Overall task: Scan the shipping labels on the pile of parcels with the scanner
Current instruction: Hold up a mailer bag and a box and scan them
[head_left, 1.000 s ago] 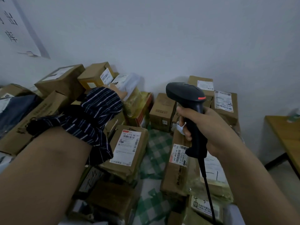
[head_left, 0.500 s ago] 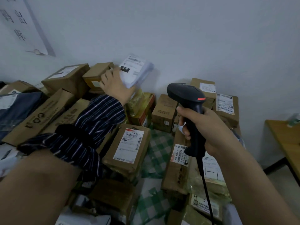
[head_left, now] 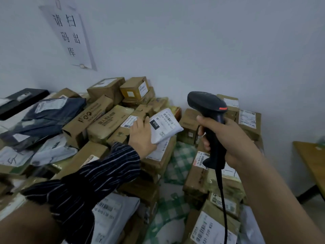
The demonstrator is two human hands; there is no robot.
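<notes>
My left hand (head_left: 141,136) grips a small white parcel (head_left: 164,126) above the pile, its shipping label with a barcode and a black "010" patch facing up. A black corded scanner (head_left: 209,110) is held by its handle in my right hand (head_left: 226,138), just right of the parcel, its head level with the label. Beneath both hands lies a pile of brown cardboard parcels (head_left: 103,120) and white mailers, most carrying labels.
A green checked cloth (head_left: 177,161) shows between the parcels. Dark poly bags (head_left: 45,115) lie at the left. A paper sign (head_left: 70,34) hangs on the white wall behind. A wooden table (head_left: 313,161) stands at the right edge. The scanner cable (head_left: 221,199) hangs down.
My left hand picked the white parcel off the back of the pile and brought it down and right, toward the scanner. The view swung left; the scanner hand stayed put.
</notes>
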